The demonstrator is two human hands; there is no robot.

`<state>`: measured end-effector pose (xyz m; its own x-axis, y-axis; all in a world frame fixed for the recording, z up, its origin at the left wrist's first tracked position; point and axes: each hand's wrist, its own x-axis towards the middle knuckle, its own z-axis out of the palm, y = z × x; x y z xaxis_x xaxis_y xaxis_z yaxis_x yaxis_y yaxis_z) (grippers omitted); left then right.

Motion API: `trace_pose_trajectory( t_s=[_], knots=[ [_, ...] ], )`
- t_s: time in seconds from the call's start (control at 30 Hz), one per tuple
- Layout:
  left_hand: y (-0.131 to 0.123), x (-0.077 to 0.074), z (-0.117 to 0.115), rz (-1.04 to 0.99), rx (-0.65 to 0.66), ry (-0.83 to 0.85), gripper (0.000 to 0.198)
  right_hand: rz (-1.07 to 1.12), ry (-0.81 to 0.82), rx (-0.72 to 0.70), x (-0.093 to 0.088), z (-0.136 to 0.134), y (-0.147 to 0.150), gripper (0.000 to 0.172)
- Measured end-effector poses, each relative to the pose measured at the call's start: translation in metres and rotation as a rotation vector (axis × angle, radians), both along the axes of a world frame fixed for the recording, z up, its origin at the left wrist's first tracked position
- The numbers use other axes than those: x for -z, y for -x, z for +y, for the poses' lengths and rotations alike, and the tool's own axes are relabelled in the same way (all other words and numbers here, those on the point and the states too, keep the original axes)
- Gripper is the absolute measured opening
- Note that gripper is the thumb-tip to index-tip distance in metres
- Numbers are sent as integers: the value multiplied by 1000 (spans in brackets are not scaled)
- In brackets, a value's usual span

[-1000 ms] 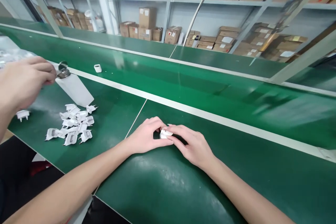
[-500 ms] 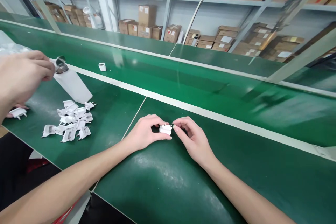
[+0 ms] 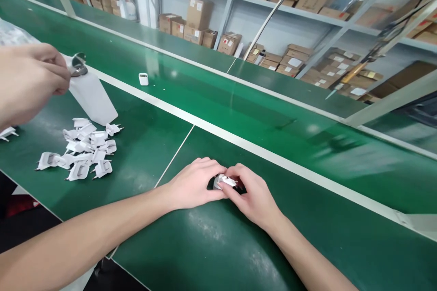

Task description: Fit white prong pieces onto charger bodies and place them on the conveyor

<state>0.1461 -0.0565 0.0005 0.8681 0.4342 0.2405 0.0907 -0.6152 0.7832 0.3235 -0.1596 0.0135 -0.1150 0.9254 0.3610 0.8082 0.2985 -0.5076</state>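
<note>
Head view: left hand (image 3: 193, 186) and right hand (image 3: 254, 195) met over a green bench (image 3: 205, 245), shelved cartons (image 3: 198, 13) beyond.
Fingers (image 3: 239, 179) of both hands curled inward, pinching a white plug (image 3: 225, 182) between them; farther left, a co-worker's hand (image 3: 30, 70) gripped a metal disc (image 3: 78, 64) above a loose pile of plug shells (image 3: 80, 150).

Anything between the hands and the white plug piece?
Nothing visible. The left hand and right hand both touch the white plug piece directly, with their fingers around it above the green bench.
</note>
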Motion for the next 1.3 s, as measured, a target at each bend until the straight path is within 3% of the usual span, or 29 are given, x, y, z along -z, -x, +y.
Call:
trace_pose_trajectory(
  t_s=[0.1, 0.27, 0.47, 0.53, 0.7, 0.83, 0.97, 1.17, 1.3],
  knots=[
    [-2, 3, 0, -15, 13, -5, 23, -117, 70, -79, -8, 1, -1, 14],
    [-4, 4, 0, -27, 1, 14, 29, -82, 95, -96, -12, 4, -3, 15],
    [-3, 3, -2, -15, 9, -4, 21, -469, -235, -176, -11, 3, -2, 19],
    [-3, 3, -2, -9, 6, 3, 21, -395, -223, -161, -9, 3, -1, 15],
    [-3, 1, -3, 35, 5, 2, 27, 69, -5, 25, -10, 1, -2, 8],
    [-2, -2, -2, 52, 2, 12, 28, 222, 256, 99, -29, 1, -2, 13],
    [-2, -3, -2, 58, 7, 28, 26, 304, 475, 45, -46, 0, -1, 12],
    [-2, 0, -1, 51, 7, 38, 25, 85, 255, 27, -43, 0, 2, 8],
    [0, -5, -2, 82, -2, 28, 24, 120, 235, 24, -43, -1, 5, 16]
  ],
)
